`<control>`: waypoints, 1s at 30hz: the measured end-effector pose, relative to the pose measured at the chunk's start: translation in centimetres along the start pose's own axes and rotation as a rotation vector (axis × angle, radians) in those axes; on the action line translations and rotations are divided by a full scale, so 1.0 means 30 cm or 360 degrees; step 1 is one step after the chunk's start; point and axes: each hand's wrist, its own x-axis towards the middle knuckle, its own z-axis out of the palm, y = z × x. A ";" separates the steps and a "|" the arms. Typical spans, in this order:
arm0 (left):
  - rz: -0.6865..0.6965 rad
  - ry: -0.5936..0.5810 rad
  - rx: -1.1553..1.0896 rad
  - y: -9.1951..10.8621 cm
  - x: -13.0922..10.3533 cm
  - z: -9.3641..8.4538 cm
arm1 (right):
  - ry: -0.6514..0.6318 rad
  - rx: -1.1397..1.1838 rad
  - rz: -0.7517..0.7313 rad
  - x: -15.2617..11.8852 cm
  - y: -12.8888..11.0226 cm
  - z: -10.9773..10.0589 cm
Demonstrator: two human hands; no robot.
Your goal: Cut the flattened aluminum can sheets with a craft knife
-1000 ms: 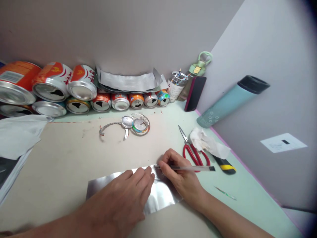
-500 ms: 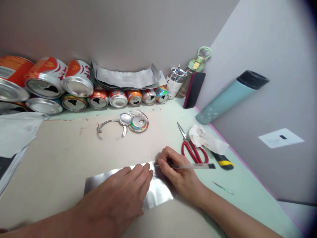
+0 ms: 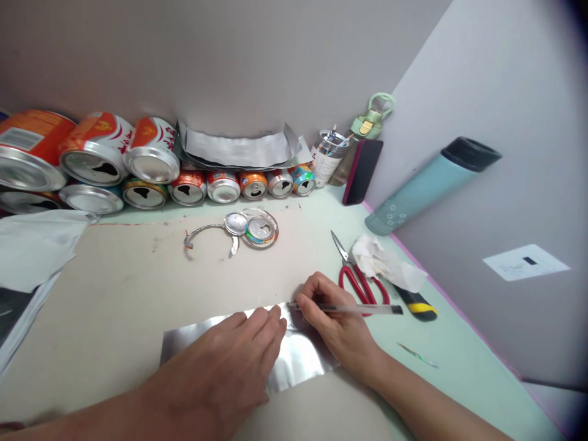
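A shiny sheet of thin metal lies flat on the beige work surface. My left hand rests on it with the fingers stretched out, pressing it down. In my right hand a clear pen with a black end is pinched, its tip against the sheet's upper part beside my left fingertips. The exact mark under the tip is too small to make out. Beyond the hands lies a piece of joined can ends with a twisted metal strip curving off to the left.
Drink cans are stacked along the back wall, with curved metal sheets on top. Red-handled scissors, crumpled tissue and a black-yellow handle lie right. Behind stand a blue bottle, a phone and a pen-filled can.
The whole view has shifted slightly, so things sit a little lower and further right. Both hands keep almost the same pose, the pen still on the sheet.
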 end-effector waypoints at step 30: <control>-0.0046 -0.0014 -0.0080 0.001 0.000 -0.023 | 0.0114 0.0224 0.0060 0.011 -0.004 -0.031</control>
